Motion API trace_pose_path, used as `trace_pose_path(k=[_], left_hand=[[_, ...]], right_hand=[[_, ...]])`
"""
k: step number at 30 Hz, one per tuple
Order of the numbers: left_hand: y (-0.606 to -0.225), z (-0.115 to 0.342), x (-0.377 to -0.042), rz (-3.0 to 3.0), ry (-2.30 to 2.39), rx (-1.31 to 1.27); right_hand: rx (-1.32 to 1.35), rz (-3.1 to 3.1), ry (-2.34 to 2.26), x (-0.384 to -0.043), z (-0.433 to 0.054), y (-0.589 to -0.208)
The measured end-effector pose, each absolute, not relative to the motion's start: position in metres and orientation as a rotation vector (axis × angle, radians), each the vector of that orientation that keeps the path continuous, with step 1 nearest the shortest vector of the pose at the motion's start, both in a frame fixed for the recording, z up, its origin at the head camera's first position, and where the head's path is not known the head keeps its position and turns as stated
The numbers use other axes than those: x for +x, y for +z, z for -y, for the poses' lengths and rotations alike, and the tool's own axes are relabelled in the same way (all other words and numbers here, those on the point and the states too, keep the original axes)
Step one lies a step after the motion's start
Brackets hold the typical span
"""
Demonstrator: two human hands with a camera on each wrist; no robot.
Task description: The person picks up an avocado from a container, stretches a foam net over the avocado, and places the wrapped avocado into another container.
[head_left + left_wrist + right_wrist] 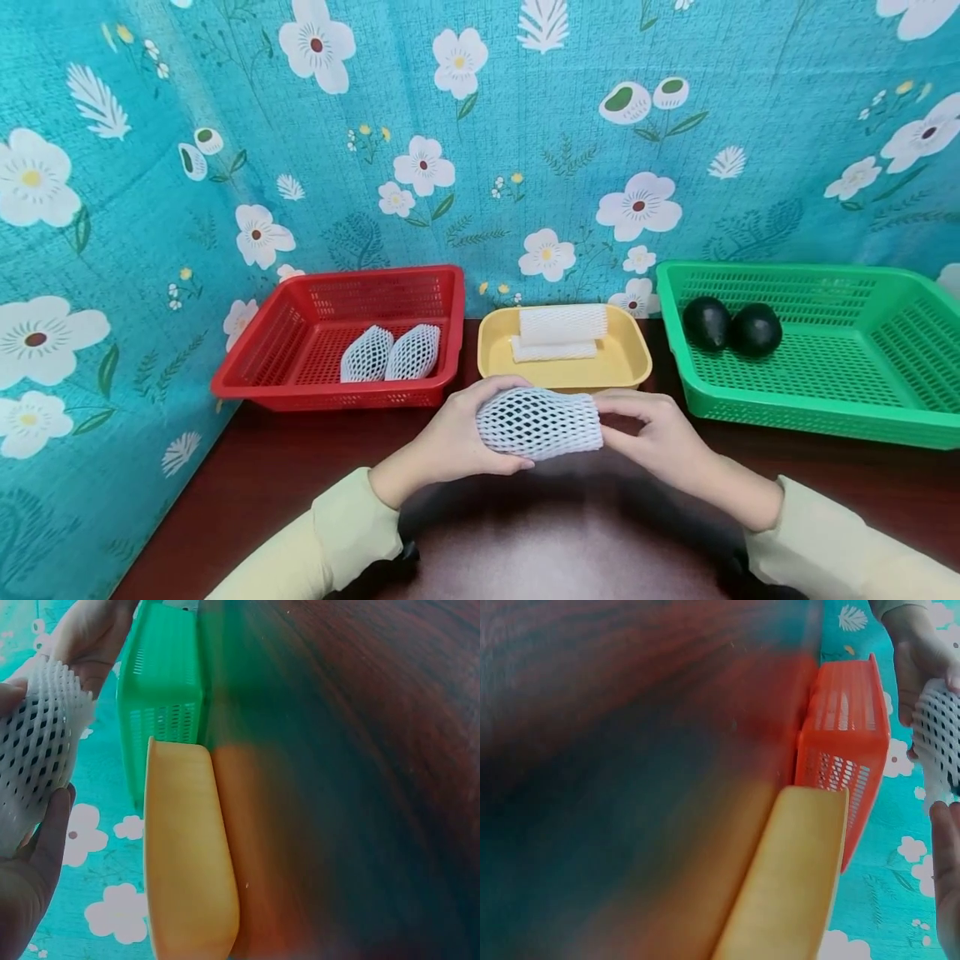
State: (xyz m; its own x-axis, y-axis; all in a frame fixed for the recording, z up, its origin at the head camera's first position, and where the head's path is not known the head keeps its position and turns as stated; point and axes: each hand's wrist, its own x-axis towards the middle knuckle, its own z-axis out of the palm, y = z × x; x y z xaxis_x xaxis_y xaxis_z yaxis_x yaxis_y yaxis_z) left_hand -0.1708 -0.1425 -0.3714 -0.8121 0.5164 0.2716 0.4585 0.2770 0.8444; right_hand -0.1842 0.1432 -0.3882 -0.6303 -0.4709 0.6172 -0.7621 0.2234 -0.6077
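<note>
A white foam net sleeve [540,423] is stretched over a dark rounded fruit, which shows only through the mesh. My left hand [456,435] grips the covered, bulging end, thumb below and fingers over the top. At the sleeve's narrower right end, my right hand [667,440] pinches the rim between thumb and fingers. In the left wrist view the sleeve [37,739] spans both hands. Two more fruits in foam nets [367,354] lie in the red basket [337,393]. Two bare, glossy black egg-shaped fruits [755,330] sit in the green basket [825,408].
Behind the hands stands a shallow yellow tray [491,358] holding white foam net sleeves [562,325], between the red and green baskets. Everything rests on a dark reddish-brown table [315,454]. A blue flowered cloth [495,150] hangs behind and at the left.
</note>
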Motion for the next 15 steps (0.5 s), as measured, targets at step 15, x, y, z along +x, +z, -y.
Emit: trace_pose_path(k=[15], left_hand=[[-0.359, 0.155, -0.166, -2.489, 1.569, 0.876]], right_hand=[[1.39, 2.169, 0.725, -0.196, -0.172, -0.356]])
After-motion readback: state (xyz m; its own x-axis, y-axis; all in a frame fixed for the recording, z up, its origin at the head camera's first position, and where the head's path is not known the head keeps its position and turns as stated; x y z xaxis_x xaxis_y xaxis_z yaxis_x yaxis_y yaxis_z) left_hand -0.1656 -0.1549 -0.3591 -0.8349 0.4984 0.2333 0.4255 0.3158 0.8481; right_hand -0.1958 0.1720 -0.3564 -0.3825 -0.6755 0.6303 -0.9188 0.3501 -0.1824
